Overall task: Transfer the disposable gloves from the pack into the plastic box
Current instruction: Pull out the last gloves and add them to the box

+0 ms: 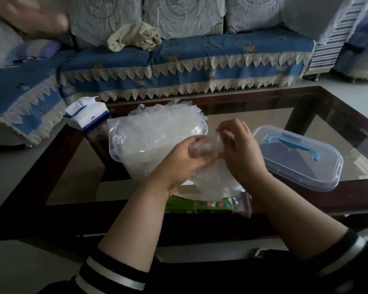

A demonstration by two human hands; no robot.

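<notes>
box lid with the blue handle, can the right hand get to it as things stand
Probably yes. The lid lies on the glass table just to the right of the right hand, with nothing between them. But that hand shares a grip on a clear glove with the left hand.

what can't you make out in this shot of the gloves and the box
Head view only:
- Box interior: the heaped gloves cover it, so its fill level is hidden.
- Pack: mostly behind the left hand and a hanging glove; its print is too small to read.
- Bunched glove between the left hand and right hand: whether it is one or several is unclear.
- Top left corner: a blurred shape, unidentifiable.
</notes>
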